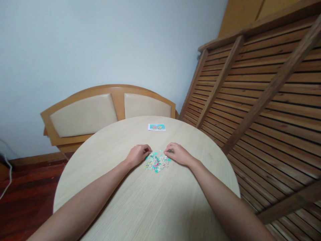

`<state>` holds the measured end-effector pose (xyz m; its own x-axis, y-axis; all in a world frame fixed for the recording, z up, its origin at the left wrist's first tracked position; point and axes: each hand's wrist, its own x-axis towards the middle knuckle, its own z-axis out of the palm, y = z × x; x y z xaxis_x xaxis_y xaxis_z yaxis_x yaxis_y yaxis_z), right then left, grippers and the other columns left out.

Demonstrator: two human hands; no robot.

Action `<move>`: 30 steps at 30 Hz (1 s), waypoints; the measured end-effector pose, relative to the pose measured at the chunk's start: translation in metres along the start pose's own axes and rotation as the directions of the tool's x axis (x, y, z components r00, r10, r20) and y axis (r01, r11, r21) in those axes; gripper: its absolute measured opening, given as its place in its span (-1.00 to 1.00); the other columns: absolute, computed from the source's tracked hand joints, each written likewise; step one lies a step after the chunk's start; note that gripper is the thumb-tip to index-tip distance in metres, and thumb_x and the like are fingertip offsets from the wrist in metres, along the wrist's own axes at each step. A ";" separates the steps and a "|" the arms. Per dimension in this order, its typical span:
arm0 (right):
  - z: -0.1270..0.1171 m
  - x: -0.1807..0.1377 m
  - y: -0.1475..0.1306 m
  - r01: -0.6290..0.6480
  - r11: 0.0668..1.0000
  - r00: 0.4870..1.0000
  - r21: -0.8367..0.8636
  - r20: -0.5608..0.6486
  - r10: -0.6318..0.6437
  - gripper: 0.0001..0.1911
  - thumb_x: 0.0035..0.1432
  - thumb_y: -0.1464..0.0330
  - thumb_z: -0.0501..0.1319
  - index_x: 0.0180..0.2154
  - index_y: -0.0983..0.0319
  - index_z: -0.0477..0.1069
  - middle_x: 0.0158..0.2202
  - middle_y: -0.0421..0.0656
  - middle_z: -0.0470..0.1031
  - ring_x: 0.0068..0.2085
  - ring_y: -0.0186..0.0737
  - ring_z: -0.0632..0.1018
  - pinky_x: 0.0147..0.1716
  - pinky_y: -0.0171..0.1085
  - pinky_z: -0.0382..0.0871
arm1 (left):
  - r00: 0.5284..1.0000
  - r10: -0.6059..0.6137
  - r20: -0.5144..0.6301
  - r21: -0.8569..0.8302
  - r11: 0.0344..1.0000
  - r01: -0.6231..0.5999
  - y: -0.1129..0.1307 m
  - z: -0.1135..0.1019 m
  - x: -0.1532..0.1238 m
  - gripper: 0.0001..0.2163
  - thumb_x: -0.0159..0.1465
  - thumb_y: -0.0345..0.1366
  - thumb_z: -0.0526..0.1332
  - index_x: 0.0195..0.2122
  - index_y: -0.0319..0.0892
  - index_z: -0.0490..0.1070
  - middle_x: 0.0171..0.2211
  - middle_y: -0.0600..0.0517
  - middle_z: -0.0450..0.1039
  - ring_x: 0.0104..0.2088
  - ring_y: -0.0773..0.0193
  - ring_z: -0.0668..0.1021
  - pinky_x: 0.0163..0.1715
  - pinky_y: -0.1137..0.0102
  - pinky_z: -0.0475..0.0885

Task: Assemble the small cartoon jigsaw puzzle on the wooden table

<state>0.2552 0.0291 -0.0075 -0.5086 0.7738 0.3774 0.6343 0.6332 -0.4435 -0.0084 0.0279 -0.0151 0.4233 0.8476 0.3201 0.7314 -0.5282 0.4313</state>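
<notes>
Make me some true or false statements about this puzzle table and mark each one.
1. The puzzle pieces lie heaped on the table. True.
2. The picture card lies nearer the person than the pieces. False: it lies beyond them.
3. The left hand is at the left side of the pieces. True.
4. The slatted wooden panel stands left of the table. False: it stands on the right.

Turquoise, pink and pale grey speckle the puzzle pieces (156, 164)

Pale wall (100, 43), padded headboard (117, 102), slatted wooden frame (250, 97), reddish floor (32, 190)
</notes>
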 end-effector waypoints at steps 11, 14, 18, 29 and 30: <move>0.006 0.000 -0.002 0.022 0.997 0.998 0.068 0.062 -0.026 -0.87 0.18 0.29 0.31 -0.28 0.20 0.59 -0.25 -0.12 0.57 -0.18 -0.19 0.54 -0.10 -0.24 0.35 | 0.999 -0.015 0.043 0.031 0.999 0.014 0.005 -0.006 0.001 -0.85 0.29 -0.32 0.18 -0.21 -0.11 0.55 -0.25 0.02 0.61 -0.28 0.22 0.59 -0.31 0.43 0.38; 0.006 0.002 -0.002 0.004 0.989 0.998 0.151 0.060 -0.013 -0.88 0.17 0.31 0.32 -0.33 0.23 0.56 -0.29 -0.12 0.55 -0.21 -0.20 0.53 -0.15 -0.26 0.36 | 0.997 -0.026 0.074 0.025 0.999 0.024 0.005 -0.016 0.000 -0.84 0.28 -0.29 0.19 -0.20 -0.13 0.55 -0.25 0.01 0.60 -0.30 0.23 0.57 -0.33 0.44 0.36; 0.003 0.002 -0.004 -0.049 0.973 0.998 0.223 0.043 0.040 -0.87 0.17 0.31 0.30 -0.35 0.24 0.53 -0.29 -0.13 0.56 -0.22 -0.21 0.54 -0.16 -0.28 0.36 | 0.978 0.040 0.204 -0.030 0.999 -0.035 0.002 -0.029 -0.001 -0.82 0.28 -0.25 0.18 -0.23 -0.15 0.55 -0.31 0.02 0.58 -0.36 0.28 0.53 -0.37 0.46 0.33; -0.005 0.002 -0.002 -0.057 0.987 0.998 -0.148 -0.046 0.051 -0.94 0.14 0.36 0.31 -0.37 0.21 0.53 -0.31 -0.15 0.58 -0.22 -0.19 0.54 -0.15 -0.25 0.28 | 0.935 0.038 0.352 0.029 0.998 -0.052 0.010 -0.036 -0.006 -0.78 0.20 -0.17 0.26 -0.21 -0.15 0.56 -0.33 0.02 0.55 -0.38 0.28 0.50 -0.40 0.46 0.28; -0.005 0.002 -0.003 -0.045 0.986 0.999 -0.158 -0.030 0.041 -0.94 0.14 0.36 0.31 -0.37 0.21 0.54 -0.31 -0.15 0.59 -0.22 -0.19 0.54 -0.16 -0.25 0.27 | 0.933 0.046 0.356 0.025 0.998 -0.059 0.011 -0.036 -0.007 -0.79 0.20 -0.17 0.25 -0.22 -0.15 0.55 -0.33 0.02 0.55 -0.38 0.28 0.50 -0.40 0.46 0.28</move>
<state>0.2558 0.0287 -0.0012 -0.4645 0.7985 0.3828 0.7410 0.5872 -0.3258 -0.0226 0.0147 0.0181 0.6188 0.7853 0.0186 0.7186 -0.5755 0.3904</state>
